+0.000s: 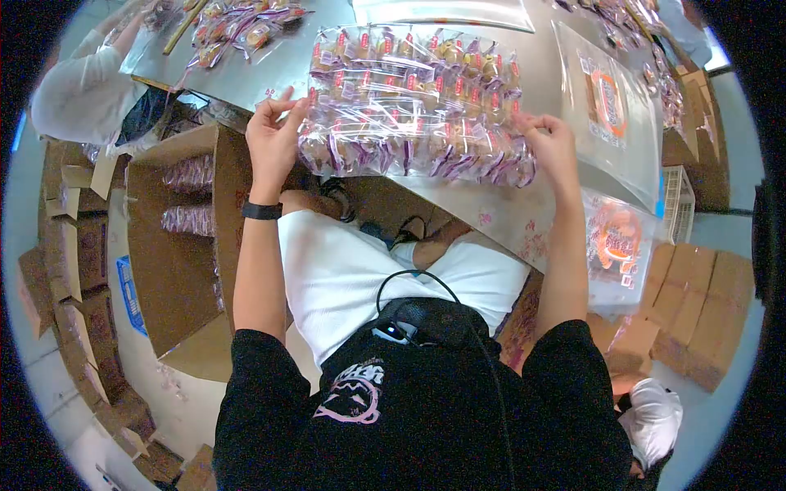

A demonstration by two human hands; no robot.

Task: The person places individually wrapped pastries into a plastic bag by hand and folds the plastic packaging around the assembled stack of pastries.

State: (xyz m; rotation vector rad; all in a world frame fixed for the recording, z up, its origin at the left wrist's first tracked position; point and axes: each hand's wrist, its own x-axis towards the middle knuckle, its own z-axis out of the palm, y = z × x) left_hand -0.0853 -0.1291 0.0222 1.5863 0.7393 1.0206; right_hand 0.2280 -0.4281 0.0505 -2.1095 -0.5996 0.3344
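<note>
A large clear plastic bag [413, 102] filled with rows of small wrapped snacks lies at the near edge of the metal table [540, 74]. At its left side, my left hand [276, 131] pinches the plastic between thumb and fingers. My right hand [550, 141] grips the bag's right side, thumb and fingertips closed on the film. The bag is stretched between both hands, its near edge reaching over the table edge above my lap. Purple wrapper ends and red labels show through the plastic.
An open cardboard box [184, 270] with packed snack bags stands at my left. Printed clear bags [606, 98] lie on the table at right. Loose wrapped snacks [237, 29] lie at the far left. Stacked cartons [688, 295] stand right. A person in white [86, 98] is at left.
</note>
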